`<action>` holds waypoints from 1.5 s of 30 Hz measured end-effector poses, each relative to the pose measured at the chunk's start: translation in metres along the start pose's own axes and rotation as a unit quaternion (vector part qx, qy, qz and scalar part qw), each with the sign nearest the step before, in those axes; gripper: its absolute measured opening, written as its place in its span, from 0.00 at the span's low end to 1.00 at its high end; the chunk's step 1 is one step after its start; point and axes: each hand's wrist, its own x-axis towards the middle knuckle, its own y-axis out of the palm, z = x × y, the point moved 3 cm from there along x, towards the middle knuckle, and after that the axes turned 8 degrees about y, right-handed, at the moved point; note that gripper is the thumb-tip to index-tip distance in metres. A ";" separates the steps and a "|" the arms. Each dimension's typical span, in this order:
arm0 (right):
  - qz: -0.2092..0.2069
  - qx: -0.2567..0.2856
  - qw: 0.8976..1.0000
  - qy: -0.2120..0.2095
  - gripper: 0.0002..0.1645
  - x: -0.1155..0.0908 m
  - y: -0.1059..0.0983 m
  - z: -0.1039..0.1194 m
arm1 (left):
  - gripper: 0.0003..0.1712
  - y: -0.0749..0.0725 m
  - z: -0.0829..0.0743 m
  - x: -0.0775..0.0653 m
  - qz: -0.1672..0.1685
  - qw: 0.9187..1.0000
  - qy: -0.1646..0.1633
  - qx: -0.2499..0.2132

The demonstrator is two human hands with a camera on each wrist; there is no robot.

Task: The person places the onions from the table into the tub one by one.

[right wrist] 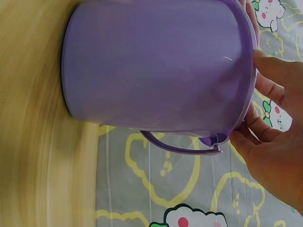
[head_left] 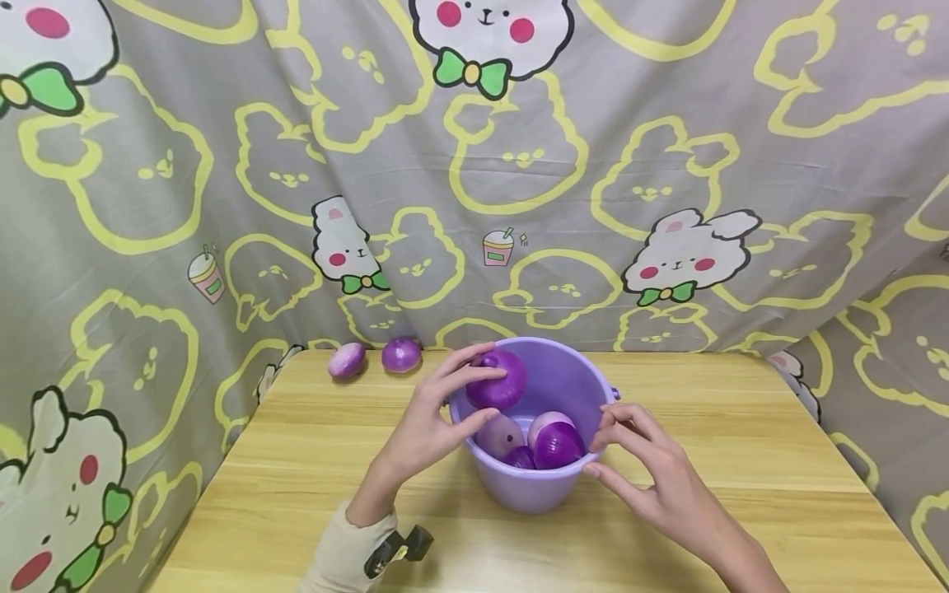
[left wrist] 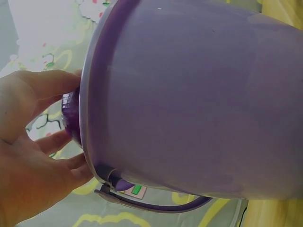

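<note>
A light purple bucket (head_left: pixel 528 492) stands on the table, its mouth tilted into view from the head camera. My left hand (head_left: pixel 424 427) holds a glossy purple onion (head_left: pixel 507 389) at the left of the bucket's mouth, fingers over its top and thumb below. In the left wrist view, that onion (left wrist: pixel 71 113) shows only partly above the rim. Several more onions lie inside, among them a dark purple one (head_left: pixel 559 446) and a paler one (head_left: pixel 498 435). On the right side, my right hand (head_left: pixel 658 471) grips the bucket's rim, thumb outside and fingers over the edge.
Two onions sit at the table's back left, a pale one (head_left: pixel 347 361) and a purple one (head_left: pixel 401 356). The bucket's handle (right wrist: pixel 177 147) hangs down on its far side. A patterned grey curtain (head_left: pixel 415 165) rises behind the wooden table (head_left: pixel 311 461).
</note>
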 end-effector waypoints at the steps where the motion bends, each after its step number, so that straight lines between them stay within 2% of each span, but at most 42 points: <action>1: 0.000 0.001 1.000 0.000 0.22 0.000 0.000 0.000 | 0.25 0.000 0.000 0.000 0.003 1.000 0.000 0.002; 8: 0.001 0.000 1.000 0.001 0.23 -0.001 0.001 0.000 | 0.22 0.003 0.001 -0.002 0.026 1.000 0.009 0.007; 14: 0.001 0.001 1.000 0.001 0.21 0.000 0.001 0.000 | 0.21 0.004 0.001 -0.003 0.029 1.000 0.010 0.007; 25: 0.000 -0.002 1.000 0.003 0.24 -0.001 0.000 0.001 | 0.19 0.006 0.001 -0.001 0.046 0.999 0.016 0.013; 33: 0.001 0.000 1.000 0.000 0.23 0.000 0.001 0.001 | 0.17 0.005 0.002 -0.002 0.036 0.999 0.021 0.013; 45: 0.000 -0.004 1.000 0.002 0.28 -0.001 0.001 0.001 | 0.15 0.001 0.006 -0.002 0.019 1.000 0.020 0.002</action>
